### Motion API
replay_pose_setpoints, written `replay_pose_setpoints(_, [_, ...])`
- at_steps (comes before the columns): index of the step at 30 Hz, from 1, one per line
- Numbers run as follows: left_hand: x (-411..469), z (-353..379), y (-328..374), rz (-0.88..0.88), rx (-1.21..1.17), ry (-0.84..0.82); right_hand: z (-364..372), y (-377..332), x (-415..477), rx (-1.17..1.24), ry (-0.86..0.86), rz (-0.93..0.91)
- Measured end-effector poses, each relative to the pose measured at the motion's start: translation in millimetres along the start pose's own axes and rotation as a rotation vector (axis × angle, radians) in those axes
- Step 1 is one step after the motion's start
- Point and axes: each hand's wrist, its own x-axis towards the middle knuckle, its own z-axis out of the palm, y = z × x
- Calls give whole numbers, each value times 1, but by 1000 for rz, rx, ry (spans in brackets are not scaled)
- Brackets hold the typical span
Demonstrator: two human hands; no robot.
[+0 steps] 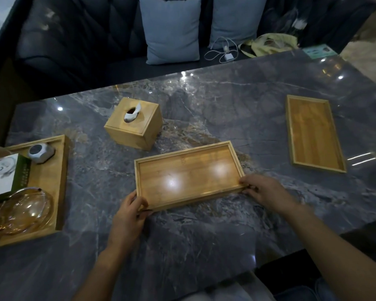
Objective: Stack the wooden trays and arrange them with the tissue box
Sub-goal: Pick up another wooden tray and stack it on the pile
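Note:
A shallow wooden tray (189,174) lies at the middle of the grey marble table (204,235). My left hand (130,210) grips its near left corner and my right hand (263,190) grips its near right corner. A second wooden tray (313,132), empty, lies lengthwise at the right, well apart from the first. A cube-shaped wooden tissue box (135,123) with a white tissue poking out of its top stands behind and left of the held tray.
A larger wooden tray (52,181) at the left edge holds a glass bowl (24,210), a small grey device (40,152) and a booklet (2,174). Behind the table a dark sofa (85,40) carries grey cushions (172,29), a charger cable (224,51) and a yellow cloth.

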Motion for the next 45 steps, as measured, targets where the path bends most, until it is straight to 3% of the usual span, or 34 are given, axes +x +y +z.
replay_pose_setpoints(7, [-3, -3, -2, 68, -13, 13, -1, -3, 0, -118, 39, -18])
replay_pose_setpoints(19, [-9, 9, -9, -105, -21, 78, 1, -8, -4, -192, 90, -33])
replay_pose_setpoints(27, [-10, 7, -8, -80, 32, 72, 1, -8, -5, -188, 68, 5])
replay_pose_setpoints(31, [-9, -3, -7, -64, 24, 6, -1, -9, -4, -165, 36, 46])
replay_pose_setpoints(36, [2, -30, -9, -145, -49, -331, -14, -1, 8, -120, -191, 175])
replay_pose_setpoints(38, [11, -42, -5, -221, -43, -370, -22, 2, 11, -80, -242, 207])
replay_pose_setpoints(43, [48, -49, 38, -244, 75, -45, -41, 10, 13, 78, -197, 252])
replay_pose_setpoints(45, [65, -37, 65, -201, 136, 0, -49, 17, 15, 101, -149, 259])
